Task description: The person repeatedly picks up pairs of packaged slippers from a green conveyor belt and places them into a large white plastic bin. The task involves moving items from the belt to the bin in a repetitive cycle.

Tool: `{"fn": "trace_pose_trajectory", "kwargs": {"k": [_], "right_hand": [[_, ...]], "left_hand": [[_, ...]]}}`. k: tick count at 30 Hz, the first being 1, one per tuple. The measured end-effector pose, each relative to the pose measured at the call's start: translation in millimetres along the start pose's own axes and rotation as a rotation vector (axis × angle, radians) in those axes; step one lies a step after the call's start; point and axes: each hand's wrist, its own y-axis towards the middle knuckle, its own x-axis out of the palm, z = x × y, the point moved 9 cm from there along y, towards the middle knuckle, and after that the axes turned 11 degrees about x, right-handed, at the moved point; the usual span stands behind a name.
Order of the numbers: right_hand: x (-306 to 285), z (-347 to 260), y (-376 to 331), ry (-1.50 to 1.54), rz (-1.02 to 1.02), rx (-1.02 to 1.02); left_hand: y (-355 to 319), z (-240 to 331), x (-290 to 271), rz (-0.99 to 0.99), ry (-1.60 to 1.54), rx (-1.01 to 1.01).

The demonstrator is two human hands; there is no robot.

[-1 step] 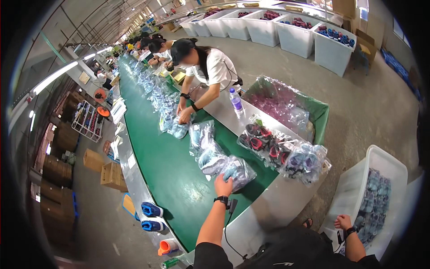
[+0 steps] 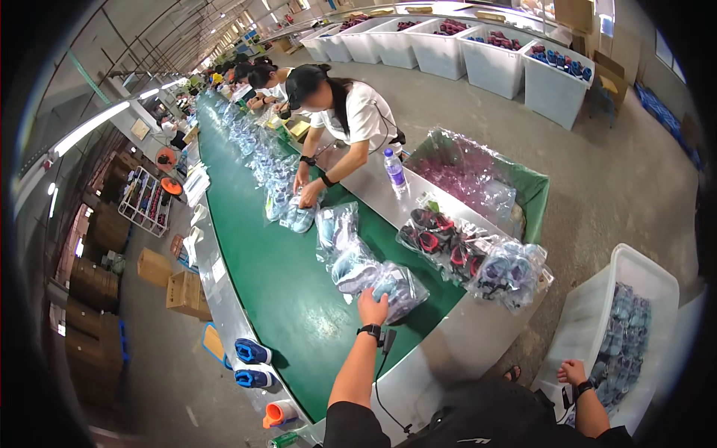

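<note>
My left hand (image 2: 372, 308) reaches out over the green conveyor belt (image 2: 291, 299) and closes on the near edge of a clear bag of blue shoes (image 2: 402, 287), the nearest of a row of such bags (image 2: 340, 231). My right hand (image 2: 573, 371) hangs low at my right side against the wall of a white plastic bin (image 2: 635, 272). The bin is filled with bagged blue shoes (image 2: 624, 343). Nothing is in this hand and its fingers are loosely apart. A dark watch sits on each wrist.
Across the belt a person in a white shirt (image 2: 351, 112) bends over a bag. Bagged red, black and blue shoes (image 2: 470, 254) pile on the steel side table by a water bottle (image 2: 394, 168) and a green-lined bin (image 2: 478, 172). White bins (image 2: 493, 60) line the back.
</note>
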Motion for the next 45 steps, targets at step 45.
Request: {"fn": "trace_pose_trajectory", "kwargs": {"k": [45], "right_hand": [[322.7, -180.8, -124.6, -0.737, -0.480, -0.248]], "left_hand": [[-250.5, 85.2, 18.0, -0.345, -1.205, -0.690]]}}
